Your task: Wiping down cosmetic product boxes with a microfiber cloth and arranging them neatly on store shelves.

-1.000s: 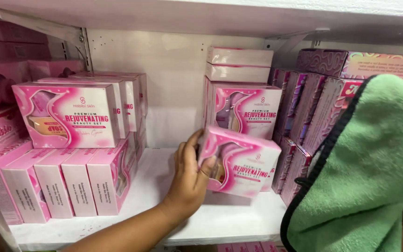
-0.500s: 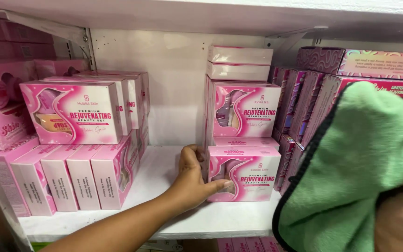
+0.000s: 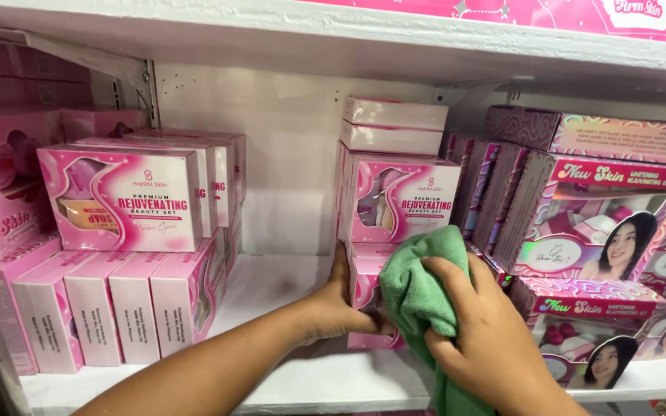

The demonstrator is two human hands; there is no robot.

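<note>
Green cloth (image 3: 418, 296), bunched, sits in our right hand (image 3: 479, 339); fingers curl over its top and close on it, pressing it against the front of the lower pink box (image 3: 364, 296). Our left hand (image 3: 337, 308) grips that box at its left edge, thumb up along the side, fingers wrapped to the front and partly hidden behind the cloth. The box rests on the white shelf (image 3: 271, 285), at the bottom of a stack: an upright pink box with a window (image 3: 406, 196) stands on it, with two flat pink boxes (image 3: 395, 123) on top. Cloth and right hand cover most of the lower box's face. Just to the right, purple-and-pink window boxes (image 3: 603, 223) crowd close. Well to the left, across a bare gap of shelf, stands a larger pink stack (image 3: 125, 200) over a row of narrow pink cartons (image 3: 117, 308).
</note>
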